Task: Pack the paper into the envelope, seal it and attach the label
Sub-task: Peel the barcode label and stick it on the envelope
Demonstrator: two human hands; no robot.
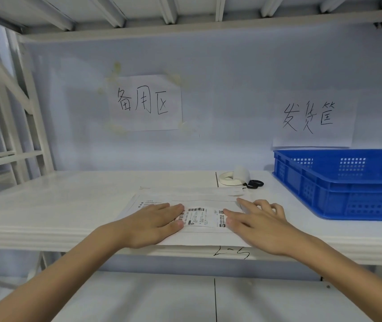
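A white metal shelf fills the view, its flat surface running left to right with a pale wall behind it, where two handwritten paper signs are stuck. On the far right of the shelf sits a blue plastic crate with perforated sides. At the near edge, in the middle, a white envelope lies flat, and on top of it is a white shipping label printed with barcodes. The left hand lies palm down with fingers straight and together, pressing on the left end of the label; it grips nothing. The right hand lies flat on the right end, forefinger and thumb stretched out and the other fingers loosely bent on the envelope — it also holds nothing. Beyond the envelope, toward the wall, are a roll of white tape and, just to its right, black-handled scissors. The work looks close to done, with the label being smoothed down. The envelope is likely light, thin and floppy, apt to slide on the smooth shelf, so one palm should pin it while the other rubs outward. To lift it, taking an edge or corner would be best, perhaps the near edge at the shelf's lip.
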